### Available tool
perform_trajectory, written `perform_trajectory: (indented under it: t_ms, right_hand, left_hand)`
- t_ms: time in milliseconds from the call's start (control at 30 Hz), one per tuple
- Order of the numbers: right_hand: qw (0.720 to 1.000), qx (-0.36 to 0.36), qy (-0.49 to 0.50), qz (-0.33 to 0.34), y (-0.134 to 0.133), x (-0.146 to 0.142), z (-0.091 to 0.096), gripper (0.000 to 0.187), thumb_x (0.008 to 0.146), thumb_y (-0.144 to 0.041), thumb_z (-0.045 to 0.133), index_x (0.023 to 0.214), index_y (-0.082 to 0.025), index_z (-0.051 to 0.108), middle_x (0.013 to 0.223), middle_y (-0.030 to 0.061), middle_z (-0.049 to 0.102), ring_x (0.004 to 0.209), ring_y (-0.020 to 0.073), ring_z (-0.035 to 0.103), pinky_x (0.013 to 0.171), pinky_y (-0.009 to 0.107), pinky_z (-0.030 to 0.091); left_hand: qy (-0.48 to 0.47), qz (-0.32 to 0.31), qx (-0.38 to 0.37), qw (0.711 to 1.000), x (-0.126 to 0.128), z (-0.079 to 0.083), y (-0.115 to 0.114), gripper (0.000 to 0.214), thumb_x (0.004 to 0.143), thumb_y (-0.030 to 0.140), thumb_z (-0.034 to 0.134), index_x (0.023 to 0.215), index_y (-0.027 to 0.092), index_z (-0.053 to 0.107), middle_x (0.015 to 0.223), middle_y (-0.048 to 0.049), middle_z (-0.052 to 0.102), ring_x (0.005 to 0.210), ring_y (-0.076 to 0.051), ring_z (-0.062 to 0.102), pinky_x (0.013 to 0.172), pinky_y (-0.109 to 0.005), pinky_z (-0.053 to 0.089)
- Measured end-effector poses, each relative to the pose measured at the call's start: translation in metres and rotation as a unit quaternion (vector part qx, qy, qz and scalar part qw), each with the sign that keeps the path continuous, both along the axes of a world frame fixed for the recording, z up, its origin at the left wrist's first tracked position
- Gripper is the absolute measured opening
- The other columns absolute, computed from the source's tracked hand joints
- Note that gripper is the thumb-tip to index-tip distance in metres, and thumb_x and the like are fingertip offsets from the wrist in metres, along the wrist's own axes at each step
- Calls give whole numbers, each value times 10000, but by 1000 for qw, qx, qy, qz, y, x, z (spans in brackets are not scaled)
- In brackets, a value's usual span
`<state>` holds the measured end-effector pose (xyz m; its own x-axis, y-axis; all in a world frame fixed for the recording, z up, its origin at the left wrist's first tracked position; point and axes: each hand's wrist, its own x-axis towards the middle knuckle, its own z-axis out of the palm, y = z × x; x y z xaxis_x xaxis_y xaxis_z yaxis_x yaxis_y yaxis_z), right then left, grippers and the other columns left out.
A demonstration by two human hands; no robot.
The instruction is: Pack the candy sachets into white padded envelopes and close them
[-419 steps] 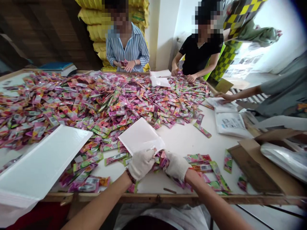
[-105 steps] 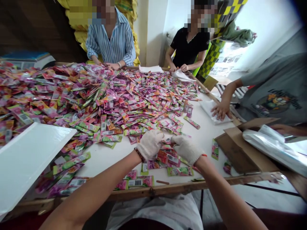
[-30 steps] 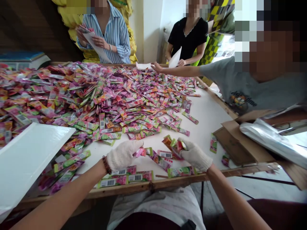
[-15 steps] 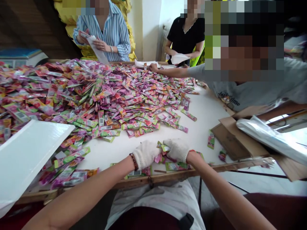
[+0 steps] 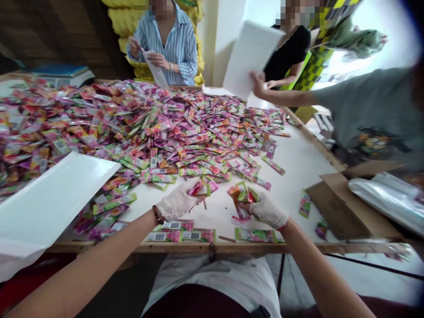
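Both my hands wear white knit gloves. My left hand [image 5: 177, 203] pinches a pink and green sachet [image 5: 203, 189] just above the white table [image 5: 298, 159], near its front edge. My right hand [image 5: 266, 210] is closed round a bunch of sachets [image 5: 241, 194], orange, green and pink, held upright a little above the table. A few flat sachets [image 5: 180, 236] lie along the front edge below my hands. The big heap of colourful sachets [image 5: 139, 128] covers the middle and left of the table beyond my hands.
A stack of white envelopes [image 5: 49, 207] lies at the front left. An open cardboard box [image 5: 341, 207] with a silvery bag [image 5: 387, 198] sits at the right. Three people stand round the table; one in grey lifts a white envelope [image 5: 250, 57].
My hands have parted: the left one moved left with one sachet, the right one lifted the bunch off the table. The person in grey drew back and raised a white envelope.
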<state>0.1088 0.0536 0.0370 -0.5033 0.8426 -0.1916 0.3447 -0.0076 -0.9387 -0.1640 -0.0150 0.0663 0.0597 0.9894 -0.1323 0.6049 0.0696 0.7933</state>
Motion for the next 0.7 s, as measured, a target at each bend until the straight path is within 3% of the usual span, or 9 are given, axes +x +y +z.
perform_trajectory:
  t_ms: [100, 167, 300, 433, 567, 700]
  right_hand:
    - [1000, 8, 15, -7, -2, -3, 3, 368, 679, -323, 718, 998, -169, 621, 915, 60, 691, 779, 195, 618, 708, 321, 517]
    - [1000, 3, 12, -6, -3, -2, 1, 366, 687, -336, 725, 998, -172, 624, 899, 60, 691, 758, 193, 616, 688, 318, 517]
    - [1000, -14, 18, -5, -7, -1, -12, 360, 703, -362, 732, 994, -175, 631, 905, 59, 690, 758, 189, 621, 683, 313, 527]
    - [999, -42, 7, -16, -10, 7, -16, 345, 692, -381, 748, 954, -183, 643, 855, 45, 686, 712, 182, 621, 638, 301, 526]
    - [998, -44, 8, -41, -13, 24, -2, 334, 624, -362, 793, 862, -189, 634, 749, 13, 655, 612, 152, 584, 555, 269, 494]
    - [994, -77, 14, -74, -22, 30, 10, 342, 592, -353, 809, 832, -191, 626, 688, 11, 636, 558, 148, 563, 473, 248, 452]
  left_hand:
    - [-8, -16, -34, 999, -17, 12, -14, 292, 766, 308, 659, 1006, 156, 592, 854, 9, 613, 763, -128, 553, 668, -212, 453]
    - [38, -42, -69, 996, -28, 13, -25, 246, 733, 328, 693, 882, 160, 591, 781, 30, 595, 711, -118, 535, 637, -205, 422]
    - [215, -101, -133, 962, -40, -6, -43, 253, 697, 386, 709, 769, 177, 587, 677, 25, 582, 621, -134, 522, 568, -229, 361]
    - [324, -141, -75, 933, -41, -26, -47, 199, 797, 374, 586, 783, 180, 631, 740, -44, 637, 662, -171, 569, 627, -267, 390]
    - [299, -147, -14, 943, -44, -25, -43, 168, 792, 315, 561, 758, 168, 637, 827, -63, 645, 724, -169, 577, 685, -268, 418]
    - [99, -77, -67, 990, -42, -13, -42, 234, 758, 384, 635, 813, 158, 624, 752, -3, 625, 681, -131, 538, 651, -237, 424]
